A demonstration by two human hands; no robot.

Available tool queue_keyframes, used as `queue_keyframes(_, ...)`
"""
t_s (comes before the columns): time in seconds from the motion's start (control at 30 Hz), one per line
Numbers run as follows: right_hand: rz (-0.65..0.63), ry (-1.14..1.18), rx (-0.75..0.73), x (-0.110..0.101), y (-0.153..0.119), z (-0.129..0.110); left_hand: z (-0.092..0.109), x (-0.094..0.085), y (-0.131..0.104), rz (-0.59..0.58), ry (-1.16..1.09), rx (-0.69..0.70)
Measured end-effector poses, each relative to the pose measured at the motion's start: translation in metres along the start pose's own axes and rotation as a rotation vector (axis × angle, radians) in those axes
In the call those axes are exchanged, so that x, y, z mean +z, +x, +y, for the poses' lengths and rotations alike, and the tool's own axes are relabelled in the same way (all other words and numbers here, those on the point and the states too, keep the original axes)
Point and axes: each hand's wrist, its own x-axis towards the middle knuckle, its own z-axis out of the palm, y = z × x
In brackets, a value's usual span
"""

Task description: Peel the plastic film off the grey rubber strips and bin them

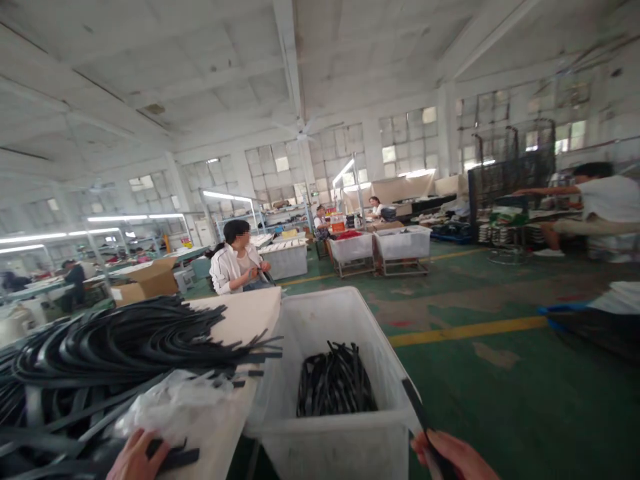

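while right hand (453,457) grips black strip (417,407), left hand (135,459) on strips (173,459)

No readable writing anywhere in view.

The white plastic bin (345,373) carries no label, print or number on its walls. The cardboard box (147,280) behind it and to its left shows plain brown sides, with any marking too blurred to make out. The yellow lines (465,330) painted on the green floor to the right of the bin are bare stripes with no lettering. Boards and windows far beyond the bin are too small and smeared to read.
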Motion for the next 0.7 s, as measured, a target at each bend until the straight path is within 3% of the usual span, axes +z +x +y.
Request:
queue_keyframes(0.13, -0.095, 0.032, 0.092, 0.051, 0.0, -0.01, -0.01, -0.026, -0.039, 0.117, -0.026, -0.177)
queue_keyframes(0.17, -0.145, 0.031, 0.119, 0.064, 0.004, -0.014, -0.008, -0.03, -0.051, 0.199, -0.043, -0.248)
queue_keyframes(0.23, -0.211, 0.015, 0.107, 0.089, 0.015, -0.018, 0.004, -0.032, -0.08, 0.354, -0.113, -0.31)
queue_keyframes(0.27, -0.255, -0.006, 0.102, 0.1, 0.02, -0.019, 0.015, -0.031, -0.095, 0.341, -0.189, -0.32)
queue_keyframes(0.43, -0.488, -0.147, 0.002, 0.149, 0.021, -0.018, 0.094, -0.01, -0.177, -0.253, -0.71, -0.214)
queue_keyframes(0.57, -0.607, -0.259, -0.064, 0.172, 0.011, -0.008, 0.14, 0.013, -0.208, -0.472, -1.023, -0.201)
queue_keyframes(0.7, -0.703, -0.421, -0.111, 0.183, 0.003, 0.002, 0.154, 0.027, -0.213, -0.68, -1.178, -0.195)
